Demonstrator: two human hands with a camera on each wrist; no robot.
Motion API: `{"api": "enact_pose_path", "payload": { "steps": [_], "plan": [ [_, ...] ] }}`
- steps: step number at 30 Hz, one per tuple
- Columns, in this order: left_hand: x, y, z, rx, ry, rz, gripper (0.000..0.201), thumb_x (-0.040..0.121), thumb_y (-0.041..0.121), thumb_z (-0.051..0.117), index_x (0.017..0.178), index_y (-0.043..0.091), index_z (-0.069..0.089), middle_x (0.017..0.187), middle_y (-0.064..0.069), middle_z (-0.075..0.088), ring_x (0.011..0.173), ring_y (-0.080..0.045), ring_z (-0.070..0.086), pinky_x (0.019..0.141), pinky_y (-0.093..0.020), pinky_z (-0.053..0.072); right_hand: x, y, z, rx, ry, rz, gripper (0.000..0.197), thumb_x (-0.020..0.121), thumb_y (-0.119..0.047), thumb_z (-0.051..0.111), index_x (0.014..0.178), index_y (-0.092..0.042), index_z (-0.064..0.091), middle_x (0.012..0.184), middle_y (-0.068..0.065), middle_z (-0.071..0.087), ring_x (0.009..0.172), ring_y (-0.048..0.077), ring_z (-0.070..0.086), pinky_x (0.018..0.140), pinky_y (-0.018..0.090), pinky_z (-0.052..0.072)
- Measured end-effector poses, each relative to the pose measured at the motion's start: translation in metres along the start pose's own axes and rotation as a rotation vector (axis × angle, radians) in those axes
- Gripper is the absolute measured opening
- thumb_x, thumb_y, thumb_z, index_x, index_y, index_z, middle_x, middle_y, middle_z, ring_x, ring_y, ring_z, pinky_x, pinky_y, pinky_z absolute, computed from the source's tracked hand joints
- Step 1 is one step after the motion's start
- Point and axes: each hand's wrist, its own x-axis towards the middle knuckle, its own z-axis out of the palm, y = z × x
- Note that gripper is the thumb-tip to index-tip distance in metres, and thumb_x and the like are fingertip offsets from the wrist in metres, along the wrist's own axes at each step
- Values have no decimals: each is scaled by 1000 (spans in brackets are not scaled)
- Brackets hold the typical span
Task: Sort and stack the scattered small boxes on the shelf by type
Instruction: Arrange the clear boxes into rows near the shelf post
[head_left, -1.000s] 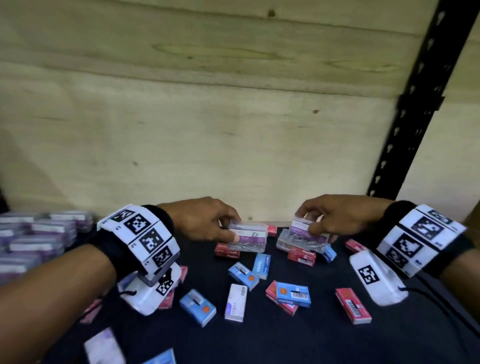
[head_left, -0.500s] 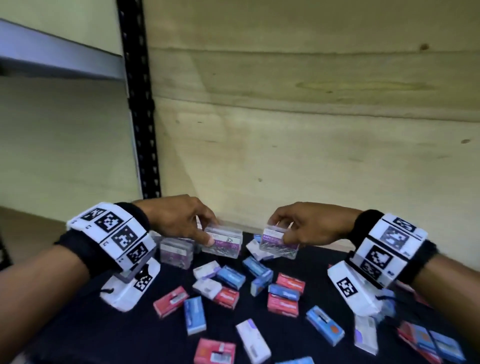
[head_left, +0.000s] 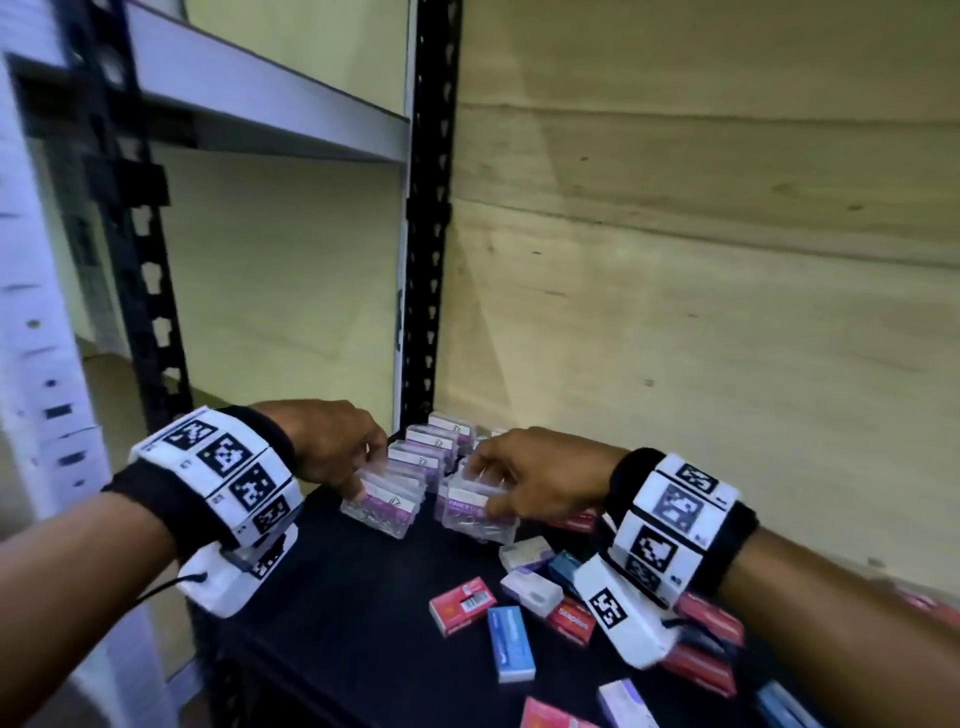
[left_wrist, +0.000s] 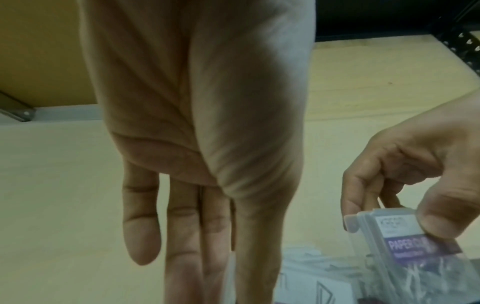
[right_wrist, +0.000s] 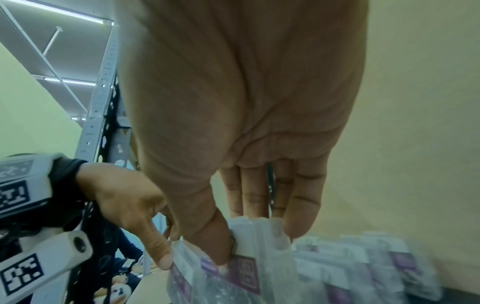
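Two clear paper clip boxes with purple labels sit low over the black shelf (head_left: 363, 623). My left hand (head_left: 363, 483) pinches the left box (head_left: 382, 506) from above. My right hand (head_left: 488, 493) pinches the right box (head_left: 470, 514) between thumb and fingers; the right wrist view shows this box (right_wrist: 246, 273) close up. Just behind both stand rows of matching paper clip boxes (head_left: 441, 436) by the back corner. Small red (head_left: 462, 605), blue (head_left: 511, 644) and white (head_left: 532, 592) boxes lie scattered nearer me.
A black perforated post (head_left: 428, 260) rises at the shelf's back left corner. A wooden panel (head_left: 675, 312) closes the back. A grey shelf board (head_left: 270, 109) hangs above on the left. The shelf's left edge drops off under my left wrist.
Both hands carried their paper clip boxes left along the shelf, away from the scattered boxes, and now hold them low in front of the rows in the left corner.
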Motion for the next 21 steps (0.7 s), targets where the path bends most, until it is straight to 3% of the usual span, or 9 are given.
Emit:
{"api": "enact_pose_path", "payload": {
  "steps": [5, 11, 16, 21],
  "plan": [
    [5, -5, 10, 40, -42, -53, 36, 86, 33, 72, 118, 29, 57, 113, 10, 60, 101, -12, 58, 88, -29, 47, 19, -18, 11, -78, -67, -2, 50, 89, -31, 70, 136, -24, 53, 128, -2, 60, 110, 18, 57, 94, 32, 48],
    [12, -7, 15, 38, -63, -62, 40, 88, 31, 71, 124, 26, 53, 118, 8, 57, 102, -12, 54, 83, -24, 42, 25, -24, 17, -147, -117, -4, 45, 91, -27, 68, 133, -18, 56, 122, 1, 62, 95, 16, 53, 77, 28, 43],
    [17, -10, 21, 3, -55, -72, 40, 88, 29, 71, 125, 26, 53, 110, 8, 56, 100, -13, 59, 81, -25, 45, 30, -25, 24, -149, -117, -3, 39, 90, -24, 68, 126, -14, 60, 116, 5, 66, 101, 23, 62, 83, 34, 53],
    [19, -10, 24, 3, -39, -74, 36, 89, 27, 70, 121, 26, 54, 96, 13, 51, 93, -10, 56, 76, -24, 42, 34, -25, 28, -157, -99, -1, 36, 91, -28, 68, 122, -9, 62, 112, 9, 68, 98, 26, 64, 86, 40, 55]
  ]
}}
